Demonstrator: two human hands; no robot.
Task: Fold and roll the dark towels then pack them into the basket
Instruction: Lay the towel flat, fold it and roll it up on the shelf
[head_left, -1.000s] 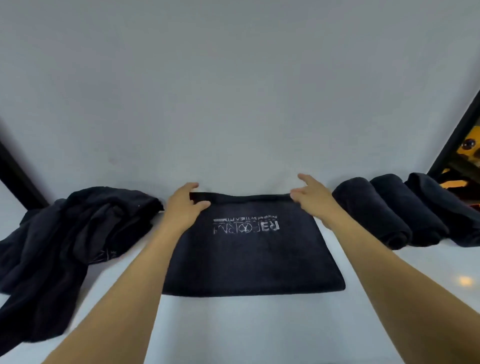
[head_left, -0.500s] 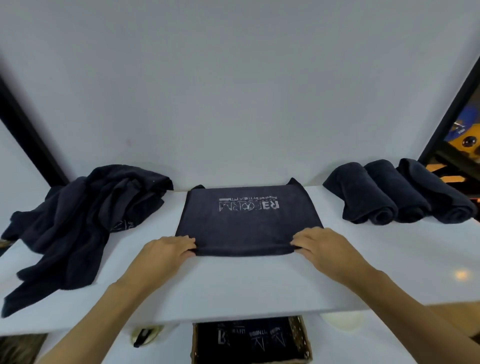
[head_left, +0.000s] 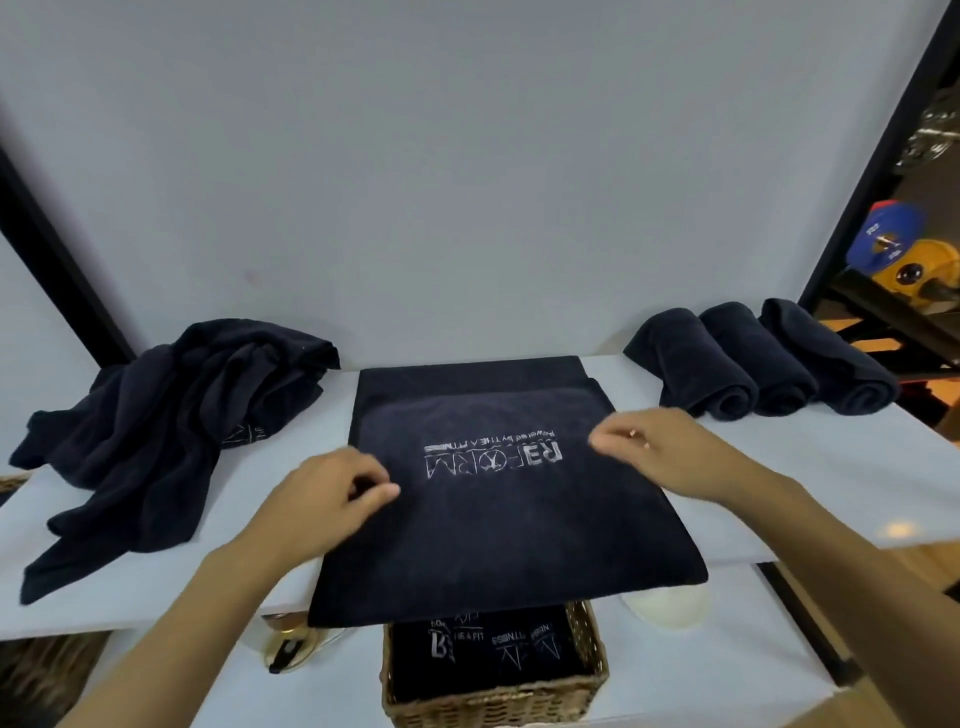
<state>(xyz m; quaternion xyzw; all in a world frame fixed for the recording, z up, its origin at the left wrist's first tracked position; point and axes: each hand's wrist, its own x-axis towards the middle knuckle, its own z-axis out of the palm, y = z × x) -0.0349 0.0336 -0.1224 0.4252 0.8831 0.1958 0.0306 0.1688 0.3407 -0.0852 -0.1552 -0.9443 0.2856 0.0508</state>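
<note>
A folded dark towel (head_left: 498, 525) with a white logo lies flat on the white shelf (head_left: 810, 467); its near part overhangs the shelf's front edge. My left hand (head_left: 332, 493) pinches the towel at its left edge, beside the logo. My right hand (head_left: 649, 447) pinches it at the right edge. Three rolled dark towels (head_left: 758, 364) lie side by side at the right back of the shelf. A heap of unfolded dark towels (head_left: 171, 415) lies at the left. Below the shelf stands a wicker basket (head_left: 493, 701) with dark logo towels inside, partly hidden by the overhanging towel.
A grey wall closes off the back of the shelf. On the lower surface a gold-coloured object (head_left: 291, 644) sits left of the basket and a white round object (head_left: 667, 605) right of it. Coloured weight plates (head_left: 898, 244) show at the far right.
The towel has slid toward me and now hangs over the shelf's front edge. Both hands went from its far corners to its near edge, then to its sides by the logo.
</note>
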